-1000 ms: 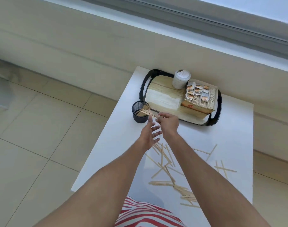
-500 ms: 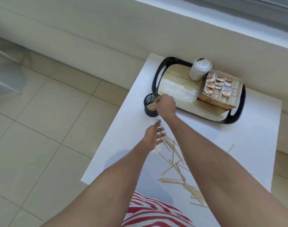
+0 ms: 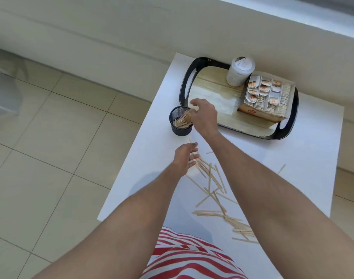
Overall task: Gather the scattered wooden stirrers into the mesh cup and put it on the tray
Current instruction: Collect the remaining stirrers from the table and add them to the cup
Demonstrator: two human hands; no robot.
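Fingers (image 3: 192, 156) of your left hand (image 3: 184, 158) hang spread and empty, nearer than your right hand (image 3: 204, 115) at the mesh cup (image 3: 180, 120) to the wooden stirrers (image 3: 210, 178), which lie just beyond the fingertips, long axes running away from you.

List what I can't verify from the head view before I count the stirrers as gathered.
- Scattered wooden stirrers: some pass under the right forearm, so no full count.
- Mesh cup: the right hand covers its right rim; whether that hand holds stirrers can't be told.
- Box of sachets: print too small to read.
- Table: near edge cut off by the frame.
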